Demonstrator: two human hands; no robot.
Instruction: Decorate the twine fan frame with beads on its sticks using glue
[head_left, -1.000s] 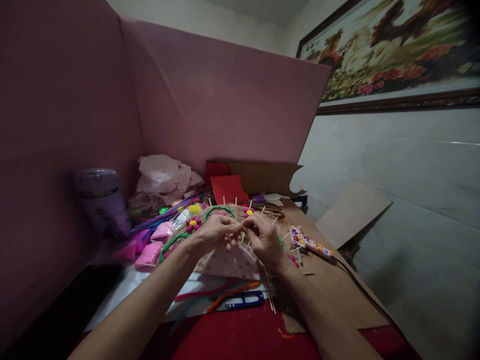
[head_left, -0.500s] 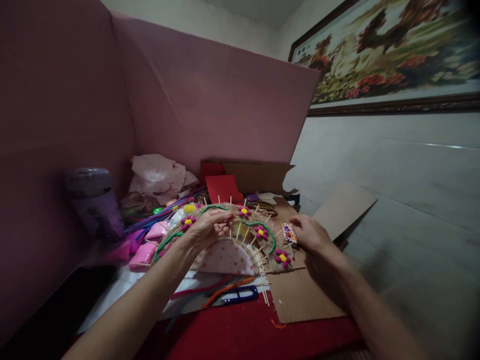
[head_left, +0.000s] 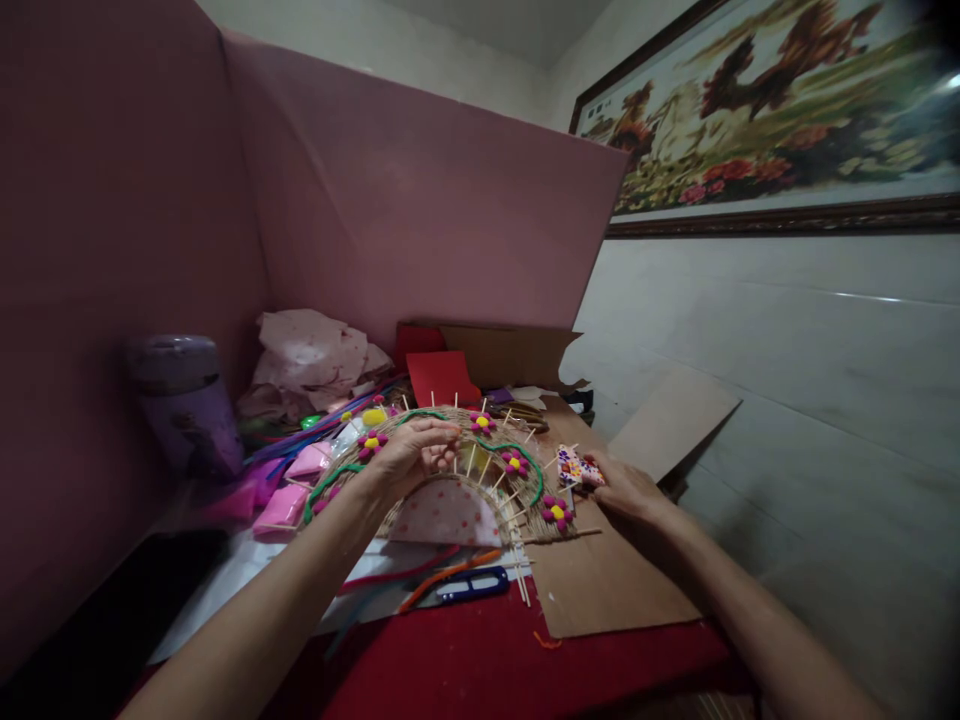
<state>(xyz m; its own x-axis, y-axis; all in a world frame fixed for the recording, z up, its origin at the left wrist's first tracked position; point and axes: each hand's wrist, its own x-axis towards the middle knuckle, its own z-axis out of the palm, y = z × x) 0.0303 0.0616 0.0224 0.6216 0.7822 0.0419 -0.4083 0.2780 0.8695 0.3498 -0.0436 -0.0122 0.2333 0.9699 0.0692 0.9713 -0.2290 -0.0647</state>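
My left hand (head_left: pixel 420 452) hovers over a half-round woven twine piece (head_left: pixel 442 425), its thumb and fingers pinched together. A tiny orange-red spot shows at the fingertips, too small to name. At the right end of the weave, my right hand (head_left: pixel 626 488) has its fingers closed on a small flower-patterned object (head_left: pixel 579 467) whose kind is unclear. Thin sticks poke out of the weave. Purple flowers with yellow centres (head_left: pixel 556 513) and a green fuzzy stem (head_left: pixel 534 465) decorate it. A dotted fabric half-circle (head_left: pixel 446 512) fills its inner curve.
Blue-handled thread snips (head_left: pixel 472 585) and an orange pipe cleaner (head_left: pixel 446 578) lie in front. Cardboard (head_left: pixel 607 590) extends rightward over the red tabletop (head_left: pixel 465 660). A purple tumbler (head_left: pixel 184 410), pink packets (head_left: pixel 281 507) and crumpled fabric (head_left: pixel 311 350) stand left, before a pink panel (head_left: pixel 420 190).
My right hand has shifted slightly, and more of the flower-patterned object shows beside its fingers. The left hand keeps its pinch over the weave. The whole view has moved a little.
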